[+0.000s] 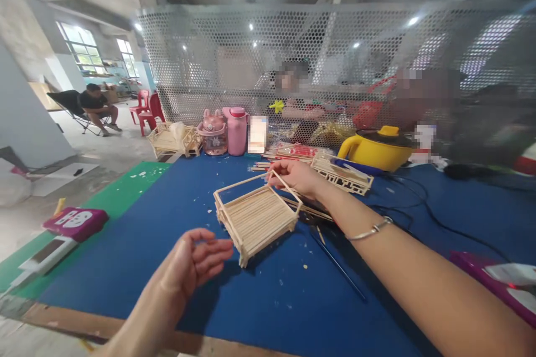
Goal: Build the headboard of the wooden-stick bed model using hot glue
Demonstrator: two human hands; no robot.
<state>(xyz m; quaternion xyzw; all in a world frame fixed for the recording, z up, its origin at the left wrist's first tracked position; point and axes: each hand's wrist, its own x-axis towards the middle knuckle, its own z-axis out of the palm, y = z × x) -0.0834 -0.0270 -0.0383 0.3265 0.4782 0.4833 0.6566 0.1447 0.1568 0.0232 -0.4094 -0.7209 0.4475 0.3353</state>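
Observation:
A small frame built of pale wooden sticks (257, 220), with a slatted floor and thin rails, is tilted above the blue table top (138, 256). My right hand (295, 177) grips its far corner, thumb and fingers closed at the rail. Palm up, my left hand (199, 259) is beside the frame's left near corner, fingers apart and holding nothing. A thin dark blue rod (341, 268) lies to the right of the frame. Behind my right wrist sits another stick structure (343, 175), with loose sticks around it.
At the back stand a stick structure (173, 142), a pink jar (214, 134), a pink bottle (237, 133) and a yellow pot (377, 150) before a perforated screen (234, 56). Purple devices (77, 222) lie at both sides. Black cables (448, 223) cross the right. People are beyond the table.

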